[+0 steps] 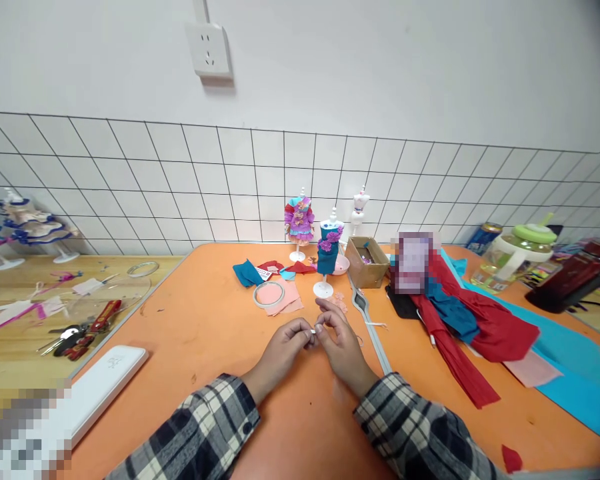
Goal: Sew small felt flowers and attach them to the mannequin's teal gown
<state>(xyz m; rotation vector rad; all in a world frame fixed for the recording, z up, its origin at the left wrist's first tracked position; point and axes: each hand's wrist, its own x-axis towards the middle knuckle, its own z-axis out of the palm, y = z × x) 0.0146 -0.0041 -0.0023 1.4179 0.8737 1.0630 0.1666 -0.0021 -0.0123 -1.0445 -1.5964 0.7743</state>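
Note:
My left hand (286, 345) and my right hand (341, 347) meet over the orange table, fingertips pinched together on a tiny white piece (313, 331). Its kind is too small to make out. Just beyond them stands a small white dress form (333, 219) wearing a teal strapless dress (327, 257) with purple flowers. Near my left fingers lie pale pink cloth (291, 301) and a roll of narrow tape (269, 294) partly on it. Pale pink petal-like scraps (339, 301) lie behind my right fingers.
Behind stand a form in a purple ruffled dress (300, 220), a bare form (361, 203) and a cardboard box (367, 261). At right are a propped phone (414, 263), red cloth (495, 323), a green-lidded jug (520, 257) and a dark bottle (575, 277). A white device (105, 380) lies left.

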